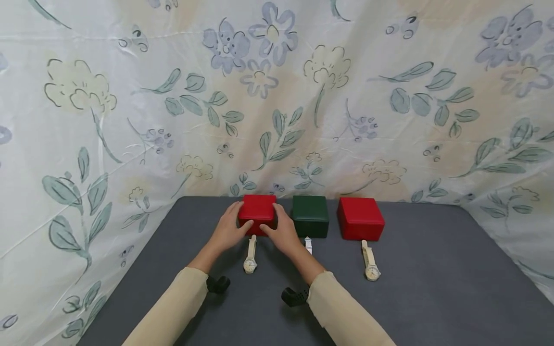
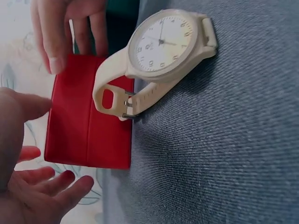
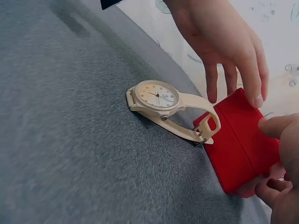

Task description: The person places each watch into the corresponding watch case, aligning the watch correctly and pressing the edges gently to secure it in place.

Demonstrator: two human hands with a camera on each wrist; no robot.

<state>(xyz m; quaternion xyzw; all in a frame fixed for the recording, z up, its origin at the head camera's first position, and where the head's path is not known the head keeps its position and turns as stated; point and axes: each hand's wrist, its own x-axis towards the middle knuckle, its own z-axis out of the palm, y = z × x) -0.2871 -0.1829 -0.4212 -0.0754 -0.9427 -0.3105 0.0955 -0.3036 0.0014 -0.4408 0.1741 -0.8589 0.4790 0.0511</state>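
Observation:
A red box (image 1: 257,211) stands near the table's back edge with both hands about it. My left hand (image 1: 228,228) is at its left end, thumb by the front edge and fingers along the side. On the opposite end is my right hand (image 1: 283,231), its thumb also near the front edge. The fingers of both look relaxed, and the lid is down. In front of the box lies a cream wristwatch (image 1: 250,259). Its dial and buckled strap show large in the left wrist view, where the strap overlaps the red box (image 2: 70,112).
Right of the hands stand a green box (image 1: 310,216) and a second red box (image 1: 360,218). Another cream watch (image 1: 370,266) lies before that red box. A white strap (image 1: 308,245) shows partly behind my right forearm. Floral cloth (image 1: 277,120) hangs behind the grey table (image 1: 433,288).

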